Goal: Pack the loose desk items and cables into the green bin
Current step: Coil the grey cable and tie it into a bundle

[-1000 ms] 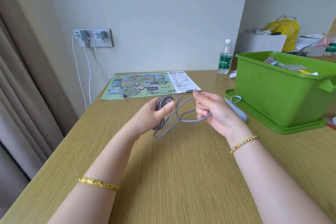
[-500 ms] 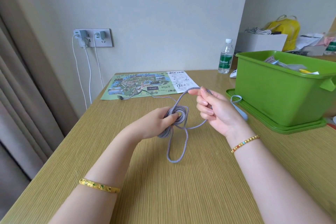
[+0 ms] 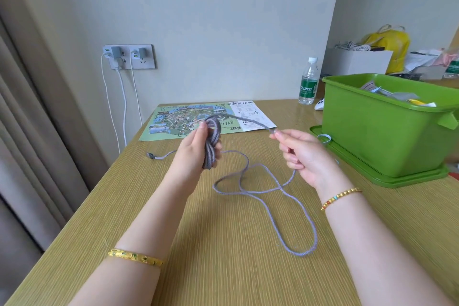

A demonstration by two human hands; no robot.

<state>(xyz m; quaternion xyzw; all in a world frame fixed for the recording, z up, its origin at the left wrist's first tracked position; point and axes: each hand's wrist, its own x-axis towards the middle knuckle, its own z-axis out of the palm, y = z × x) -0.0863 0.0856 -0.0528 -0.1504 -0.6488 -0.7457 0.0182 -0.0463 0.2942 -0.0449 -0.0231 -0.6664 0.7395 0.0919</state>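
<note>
A grey braided cable (image 3: 268, 196) is partly wound into a small coil. My left hand (image 3: 196, 151) grips that coil above the table's middle. My right hand (image 3: 300, 154) pinches a stretch of the cable that runs from the coil. A long slack loop of it lies on the wooden table (image 3: 223, 268) between my arms. One plug end (image 3: 150, 155) rests on the table to the left. The green bin (image 3: 382, 131) stands on its lid at the right, with papers and small items inside.
A printed map sheet (image 3: 196, 119) lies at the table's far side. A water bottle (image 3: 308, 82) and a small white object (image 3: 319, 104) stand behind the bin. A wall socket (image 3: 129, 56) with chargers hangs at the left. Bags and boxes sit at the far right.
My hands have moved apart. The right hand has drawn a stretch of cable out to the right, and the slack loop has fallen longer across the table.
</note>
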